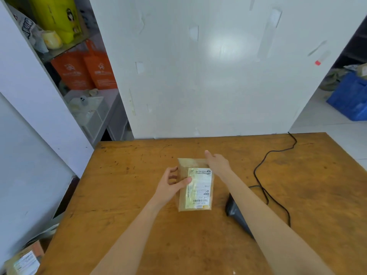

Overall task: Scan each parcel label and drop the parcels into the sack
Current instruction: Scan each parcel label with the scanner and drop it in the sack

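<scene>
Parcel (198,187) lies label-up on the counter (119,205), seemingly for scanning, left hand (170,186) gripping its edge, right hand (218,165) at its far corner, grip unclear

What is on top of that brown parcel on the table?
A white shipping label with a barcode lies on the parcel. The left hand pinches its side, thumb over the label's edge; the right hand touches its far corner. What the thumb covers is hidden.

1 head view, facing forward and down, near table (139,195)
</scene>
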`<state>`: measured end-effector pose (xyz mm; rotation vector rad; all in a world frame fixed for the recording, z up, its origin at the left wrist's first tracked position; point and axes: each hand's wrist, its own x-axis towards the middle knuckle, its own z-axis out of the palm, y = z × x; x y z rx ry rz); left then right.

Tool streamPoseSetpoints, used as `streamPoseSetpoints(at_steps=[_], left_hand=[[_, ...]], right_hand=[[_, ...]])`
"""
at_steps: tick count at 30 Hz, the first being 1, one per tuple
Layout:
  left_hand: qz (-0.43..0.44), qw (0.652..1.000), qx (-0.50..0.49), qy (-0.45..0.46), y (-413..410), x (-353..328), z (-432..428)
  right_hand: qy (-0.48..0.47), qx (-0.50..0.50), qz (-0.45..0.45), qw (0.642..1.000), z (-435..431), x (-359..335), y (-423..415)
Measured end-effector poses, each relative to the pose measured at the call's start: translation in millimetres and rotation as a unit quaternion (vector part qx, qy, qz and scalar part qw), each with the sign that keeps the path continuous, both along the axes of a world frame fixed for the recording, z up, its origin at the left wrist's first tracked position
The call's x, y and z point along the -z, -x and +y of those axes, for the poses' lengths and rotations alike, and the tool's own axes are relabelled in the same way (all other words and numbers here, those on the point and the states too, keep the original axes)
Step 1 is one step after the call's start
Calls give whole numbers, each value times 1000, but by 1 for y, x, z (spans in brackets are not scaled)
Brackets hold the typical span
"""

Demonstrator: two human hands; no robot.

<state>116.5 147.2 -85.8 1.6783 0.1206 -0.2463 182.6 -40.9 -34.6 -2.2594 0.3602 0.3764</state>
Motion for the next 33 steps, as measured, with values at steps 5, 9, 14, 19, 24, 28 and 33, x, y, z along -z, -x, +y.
streamPoseSetpoints(at_steps=[5, 9, 14, 19, 24, 28, 33], left_hand=[[60, 997, -33, 27, 26, 0, 2], [85, 995, -30, 52, 37, -4, 0], [174, 983, 43, 46, 36, -12, 14], [230, 932, -94, 263, 38, -5, 27], [236, 939, -100, 228, 42, 4, -1], [218, 959, -109, 146, 36, 8, -25], [145, 970, -176, 79, 25, 14, -31]], right_hand=[[-82, -43, 36, 995, 0, -4, 37], [-129, -83, 104, 983, -2, -2, 53], [-251, -69, 194, 946, -18, 3, 54], [-491, 150, 220, 829, -31, 27, 74], [-535, 267, 196, 777, -19, 49, 107], [-518, 258, 210, 788, -13, 56, 131], [-322, 224, 78, 916, -38, 68, 144]])
